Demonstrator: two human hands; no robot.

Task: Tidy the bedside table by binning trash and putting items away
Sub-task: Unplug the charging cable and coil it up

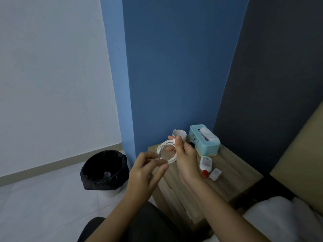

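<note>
A white charging cable (pixel 166 151) is coiled into a loop above the left end of the wooden bedside table (pixel 227 172). My right hand (pixel 185 158) grips the coil, with the plug end sticking up by its fingers. My left hand (pixel 148 168) pinches the cable's loose end at the lower left of the loop. On the table lie a white bottle with a red cap (pixel 205 165) and a small white charger block (pixel 215 174).
A teal tissue box (pixel 204 140) and a white paper cup (pixel 179 133) stand at the back of the table, with a small dark object (pixel 191 144) between them. A black-lined bin (pixel 104 170) stands on the tiled floor to the left. A bed with a white pillow (pixel 279 217) is at right.
</note>
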